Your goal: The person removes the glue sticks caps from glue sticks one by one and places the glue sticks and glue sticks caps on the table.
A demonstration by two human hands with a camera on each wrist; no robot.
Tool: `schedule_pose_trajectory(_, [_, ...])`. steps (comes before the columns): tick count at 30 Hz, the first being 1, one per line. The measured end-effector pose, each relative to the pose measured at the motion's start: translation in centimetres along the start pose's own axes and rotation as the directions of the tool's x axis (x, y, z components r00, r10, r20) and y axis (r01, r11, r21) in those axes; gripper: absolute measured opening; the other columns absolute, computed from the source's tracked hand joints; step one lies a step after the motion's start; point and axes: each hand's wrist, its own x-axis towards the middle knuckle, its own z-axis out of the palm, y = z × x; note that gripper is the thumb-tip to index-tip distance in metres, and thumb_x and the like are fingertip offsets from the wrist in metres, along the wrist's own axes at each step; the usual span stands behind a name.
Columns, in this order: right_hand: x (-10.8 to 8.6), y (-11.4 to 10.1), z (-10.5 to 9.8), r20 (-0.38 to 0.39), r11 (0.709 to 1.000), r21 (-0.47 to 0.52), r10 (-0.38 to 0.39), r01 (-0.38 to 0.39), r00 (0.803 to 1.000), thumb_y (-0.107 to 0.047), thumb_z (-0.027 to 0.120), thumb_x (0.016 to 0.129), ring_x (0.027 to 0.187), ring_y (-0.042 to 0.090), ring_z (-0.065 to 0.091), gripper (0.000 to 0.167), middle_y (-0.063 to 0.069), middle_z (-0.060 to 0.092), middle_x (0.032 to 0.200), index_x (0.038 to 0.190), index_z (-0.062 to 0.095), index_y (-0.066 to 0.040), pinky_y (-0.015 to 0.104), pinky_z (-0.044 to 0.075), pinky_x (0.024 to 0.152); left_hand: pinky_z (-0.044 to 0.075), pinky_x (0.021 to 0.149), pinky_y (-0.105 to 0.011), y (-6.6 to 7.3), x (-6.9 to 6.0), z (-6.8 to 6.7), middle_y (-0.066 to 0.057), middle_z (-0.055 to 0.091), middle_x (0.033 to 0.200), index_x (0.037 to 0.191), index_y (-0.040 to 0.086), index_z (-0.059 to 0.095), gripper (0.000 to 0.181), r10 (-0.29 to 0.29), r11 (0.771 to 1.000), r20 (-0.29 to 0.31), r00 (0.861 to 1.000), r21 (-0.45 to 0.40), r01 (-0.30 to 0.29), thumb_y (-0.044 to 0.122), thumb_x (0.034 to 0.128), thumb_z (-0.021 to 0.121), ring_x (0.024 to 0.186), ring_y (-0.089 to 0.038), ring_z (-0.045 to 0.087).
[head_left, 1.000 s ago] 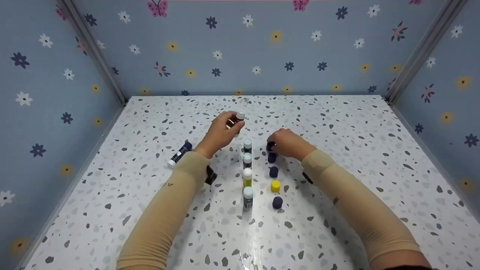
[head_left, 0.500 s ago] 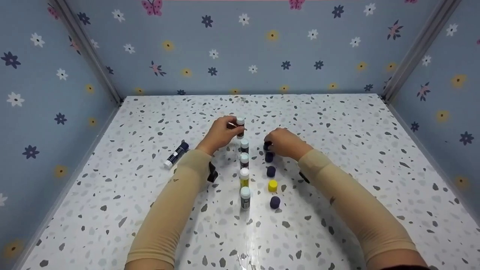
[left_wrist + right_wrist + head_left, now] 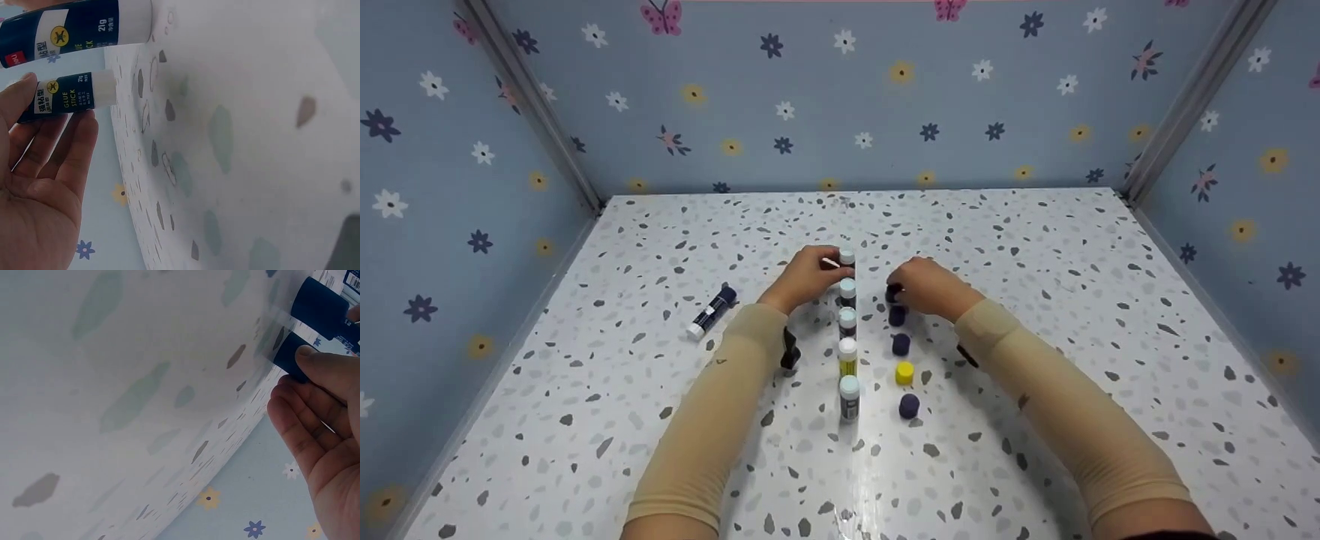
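Note:
My left hand [image 3: 804, 283] pinches an uncapped dark blue glue stick [image 3: 64, 97] upright between thumb and fingers, at the far end of a row of standing glue sticks. Its white top [image 3: 847, 257] shows in the head view. Nearer in that row are several more, including a yellow-labelled glue stick [image 3: 847, 360] and a dark one [image 3: 850, 399] at the front. To the right, my right hand [image 3: 936, 289] pinches a dark blue cap [image 3: 291, 355] at the table surface. Another blue cap [image 3: 897, 316] stands just nearer, followed by a yellow cap [image 3: 904, 373] and other blue ones.
A capped glue stick [image 3: 711, 313] lies on its side left of the left forearm. The speckled white table [image 3: 1005, 487] is enclosed by blue flowered panels [image 3: 840, 97] at the back and sides.
My left hand has lowered the glue stick toward the table and brought it nearer, in line with the row. The right hand stays on its cap. The head view has shifted slightly.

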Motion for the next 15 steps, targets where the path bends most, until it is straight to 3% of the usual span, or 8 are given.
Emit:
schedule_pose_trajectory(9, [0.00,-0.25,0.11,0.020,1.000,0.005,0.028,-0.029,0.999,-0.008,0.072,0.103,0.112,0.031,0.073,0.025,0.013,0.080,0.118,0.127,0.078,-0.005,0.046,0.057,0.108,0.057,0.106,-0.048,-0.60,0.03,0.21,-0.016,0.073,0.135,0.119,0.006,0.075,0.020,-0.003,0.998,0.004,1.000,0.060,0.002,0.023,0.1082,0.070,0.130,-0.034,0.070])
schedule_pose_trajectory(15, [-0.02,-0.11,0.29,0.012,0.999,-0.004,0.037,-0.037,0.999,-0.008,0.072,0.103,0.113,0.030,0.073,0.027,0.013,0.080,0.119,0.129,0.077,-0.005,0.046,0.058,0.108,0.057,0.108,-0.048,-0.87,0.01,0.30,-0.016,0.072,0.136,0.119,0.005,0.074,0.022,-0.015,0.999,0.014,1.000,0.050,0.014,0.023,0.1083,0.070,0.130,-0.035,0.070])
